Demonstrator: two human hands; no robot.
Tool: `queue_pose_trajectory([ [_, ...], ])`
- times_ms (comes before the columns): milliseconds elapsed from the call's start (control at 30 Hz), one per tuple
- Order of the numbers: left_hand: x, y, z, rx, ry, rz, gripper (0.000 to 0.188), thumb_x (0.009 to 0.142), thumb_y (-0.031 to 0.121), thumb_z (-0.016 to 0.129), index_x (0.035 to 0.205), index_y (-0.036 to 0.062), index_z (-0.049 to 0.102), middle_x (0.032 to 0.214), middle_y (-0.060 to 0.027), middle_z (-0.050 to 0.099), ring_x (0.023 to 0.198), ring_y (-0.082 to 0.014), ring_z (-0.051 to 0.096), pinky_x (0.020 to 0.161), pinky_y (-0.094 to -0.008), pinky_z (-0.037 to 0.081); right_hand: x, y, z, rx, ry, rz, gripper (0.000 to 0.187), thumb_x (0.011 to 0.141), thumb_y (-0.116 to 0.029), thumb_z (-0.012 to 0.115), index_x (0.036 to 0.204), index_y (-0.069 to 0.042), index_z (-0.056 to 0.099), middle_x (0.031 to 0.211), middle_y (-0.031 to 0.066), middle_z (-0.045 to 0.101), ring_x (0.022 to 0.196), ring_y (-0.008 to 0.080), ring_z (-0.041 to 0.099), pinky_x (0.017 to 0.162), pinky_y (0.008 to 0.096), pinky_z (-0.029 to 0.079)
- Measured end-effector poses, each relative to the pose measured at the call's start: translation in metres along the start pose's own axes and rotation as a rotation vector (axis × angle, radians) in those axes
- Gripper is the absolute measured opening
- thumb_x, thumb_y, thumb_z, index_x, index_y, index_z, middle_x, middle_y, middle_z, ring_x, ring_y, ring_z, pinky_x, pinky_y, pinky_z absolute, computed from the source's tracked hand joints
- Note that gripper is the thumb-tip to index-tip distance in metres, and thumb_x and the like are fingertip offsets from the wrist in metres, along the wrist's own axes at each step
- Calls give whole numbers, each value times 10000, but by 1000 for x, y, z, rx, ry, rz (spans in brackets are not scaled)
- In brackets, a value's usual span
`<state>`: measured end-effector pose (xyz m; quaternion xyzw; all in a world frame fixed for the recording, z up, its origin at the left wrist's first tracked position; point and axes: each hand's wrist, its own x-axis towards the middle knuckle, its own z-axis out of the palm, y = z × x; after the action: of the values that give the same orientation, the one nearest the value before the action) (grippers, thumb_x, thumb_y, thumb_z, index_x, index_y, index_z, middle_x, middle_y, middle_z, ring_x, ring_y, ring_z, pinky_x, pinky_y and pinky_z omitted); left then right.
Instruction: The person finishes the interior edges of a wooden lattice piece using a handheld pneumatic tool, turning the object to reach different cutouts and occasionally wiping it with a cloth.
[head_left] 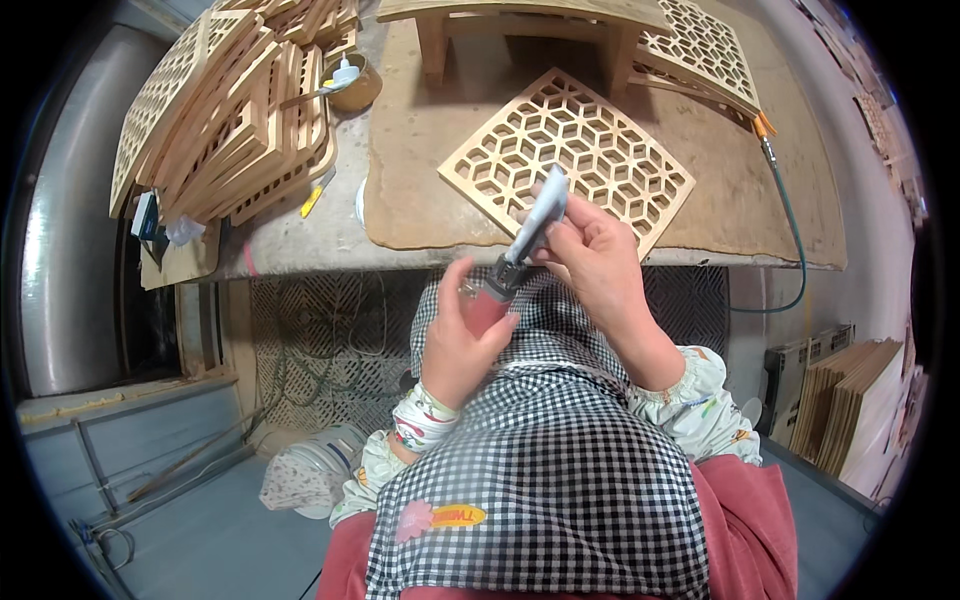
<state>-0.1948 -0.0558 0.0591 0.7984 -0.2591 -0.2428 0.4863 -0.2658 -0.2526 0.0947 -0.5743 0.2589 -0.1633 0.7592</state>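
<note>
Over the table's front edge I hold a slim hand tool (487, 310) with a red body, a black collar and a flat pale grey head (545, 212) pointing up and away. My left hand (455, 345) is curled around the red body, thumb along its side. The fingers of my right hand (600, 255) pinch the pale head near its middle. Just beyond lies a wooden lattice panel (628, 122) with hexagon-patterned cut-outs, set at an angle on the worn board (410, 190). The tool's head overlaps the panel in view; whether they touch, I cannot tell.
Many lattice panels (205, 160) are stacked at the left, beside a glue bottle in a tub (355, 90). A yellow cutter (315, 198) lies near them. A wooden stand (520, 12) rises behind the panel. At right, another panel (700, 50) and a green hose (790, 205).
</note>
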Motion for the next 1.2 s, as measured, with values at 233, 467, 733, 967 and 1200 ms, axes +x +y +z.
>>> queue_pose_trajectory([
  [233, 3, 6, -1, 71, 40, 13, 828, 869, 155, 825, 1566, 71, 385, 1080, -162, 723, 878, -272, 732, 803, -385, 592, 1, 1, 13, -17, 89, -49, 233, 1030, -53, 556, 1168, -1, 737, 836, -24, 701, 741, 30, 629, 737, 231, 557],
  [467, 3, -9, 8, 345, 231, 232, 826, 888, 171, 810, 1572, 62, 359, 1047, -225, 714, 837, -378, 741, 711, -464, 600, -7, -13, 11, 48, -52, 10, 278, 1084, -107, 581, 1317, 15, 670, 1140, 45, 752, 1017, 100, 710, 908, 268, 596],
  [733, -5, -8, 6, 409, 277, 388, 967, 855, 172, 855, 1613, 18, 274, 959, -181, 727, 782, -361, 735, 676, -442, 600, -9, -22, 11, 74, -27, -55, 193, 1025, -69, 646, 1179, 37, 691, 1024, 38, 747, 894, 89, 703, 869, 262, 592],
  [967, -4, -11, 6, 403, 299, 365, 1009, 822, 177, 894, 1618, 26, 292, 914, -158, 723, 754, -344, 737, 650, -425, 597, -9, -19, 13, 226, -27, -30, 232, 1072, -115, 629, 1250, 26, 673, 1091, 84, 758, 977, 154, 744, 899, 308, 612],
  [1200, -2, -11, 2, 398, 333, 416, 1004, 811, 179, 899, 1619, 19, 326, 1054, -208, 707, 799, -347, 723, 684, -433, 599, -6, -13, 20, 204, 16, 82, 302, 1068, -175, 668, 1298, 19, 649, 1191, 146, 765, 1094, 211, 758, 935, 288, 611],
])
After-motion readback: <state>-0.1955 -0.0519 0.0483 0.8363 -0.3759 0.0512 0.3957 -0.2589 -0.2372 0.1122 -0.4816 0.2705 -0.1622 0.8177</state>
